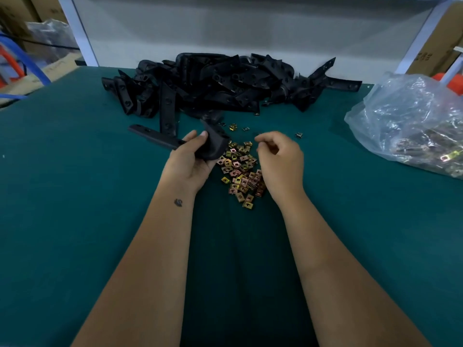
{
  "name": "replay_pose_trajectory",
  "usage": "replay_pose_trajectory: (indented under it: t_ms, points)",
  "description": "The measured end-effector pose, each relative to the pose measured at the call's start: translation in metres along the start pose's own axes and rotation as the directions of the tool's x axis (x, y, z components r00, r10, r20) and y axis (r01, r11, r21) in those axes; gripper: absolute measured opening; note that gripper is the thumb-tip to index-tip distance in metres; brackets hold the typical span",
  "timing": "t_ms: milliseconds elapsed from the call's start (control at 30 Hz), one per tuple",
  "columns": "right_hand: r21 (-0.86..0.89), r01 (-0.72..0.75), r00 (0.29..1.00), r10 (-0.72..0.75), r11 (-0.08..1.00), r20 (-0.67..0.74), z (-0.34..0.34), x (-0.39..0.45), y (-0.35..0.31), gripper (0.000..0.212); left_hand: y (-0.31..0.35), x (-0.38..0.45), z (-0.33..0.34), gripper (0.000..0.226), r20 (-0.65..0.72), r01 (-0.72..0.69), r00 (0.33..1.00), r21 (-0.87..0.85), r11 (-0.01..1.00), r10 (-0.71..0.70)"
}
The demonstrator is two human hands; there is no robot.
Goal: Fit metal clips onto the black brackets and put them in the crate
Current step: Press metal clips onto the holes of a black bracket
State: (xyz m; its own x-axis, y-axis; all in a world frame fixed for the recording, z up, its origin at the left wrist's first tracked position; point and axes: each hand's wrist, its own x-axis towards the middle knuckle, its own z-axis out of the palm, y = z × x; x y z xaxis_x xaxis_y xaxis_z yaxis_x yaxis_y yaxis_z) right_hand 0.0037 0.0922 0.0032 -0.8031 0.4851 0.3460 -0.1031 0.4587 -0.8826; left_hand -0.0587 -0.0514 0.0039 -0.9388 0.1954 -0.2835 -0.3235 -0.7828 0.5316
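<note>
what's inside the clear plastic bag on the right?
The crumpled clear plastic bag holds more small metal clips, yellowish where visible. Glare and folds hide most of the contents, so the quantity is unclear.

A green counter [75, 196] fills the view, with cardboard boxes [15, 13] and blue hose [27, 61] at ten o'clock and another cardboard box [441, 38] at two o'clock.

I see a green-covered desk [75, 196] with a heap of black brackets [225, 83] at its far side. Nearer me lies a pile of metal clips [240, 171], with a clear plastic bag [413, 121] of more at the right.
</note>
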Motion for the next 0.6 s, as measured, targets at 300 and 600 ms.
replay_pose_trajectory:
  t_ms: [300,600]
  points:
    - [-0.487,0.344,0.920,-0.185,0.803,0.345,0.013,-0.003,0.004,0.029,-0.001,-0.001,0.001,0.012,0.014,-0.053,0.999,-0.010,0.999,0.053]
    - [-0.452,0.299,0.933,-0.158,0.841,0.323,0.011,-0.001,0.003,0.012,-0.001,-0.001,0.004,0.039,0.071,-0.049,0.996,0.059,0.997,0.044]
